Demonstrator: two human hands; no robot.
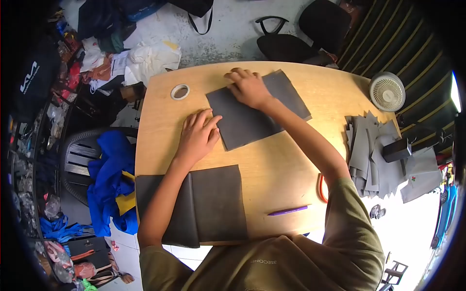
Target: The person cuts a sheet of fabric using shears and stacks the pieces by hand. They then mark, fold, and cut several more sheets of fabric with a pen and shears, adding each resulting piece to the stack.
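Observation:
A dark rectangular sheet (257,114) lies at a slant on the wooden table (276,169). My right hand (248,88) rests over its upper edge, fingers bent and somewhat apart. At the sheet's left edge is my left hand (196,136), its fingers spread and its fingertips near or on that edge. Neither hand visibly grips anything. Below, under my left forearm, lies another dark piece (218,203) with a fold or overlapping edge down its middle. A roll of tape (180,92) lies above my left hand.
A purple pen (287,210) and a red-orange handle (322,188) lie near my right sleeve. Grey cut pieces (359,155) with a black box (397,150) are at the right edge, below a small fan (387,91). Blue cloth (109,179) hangs on a chair at left.

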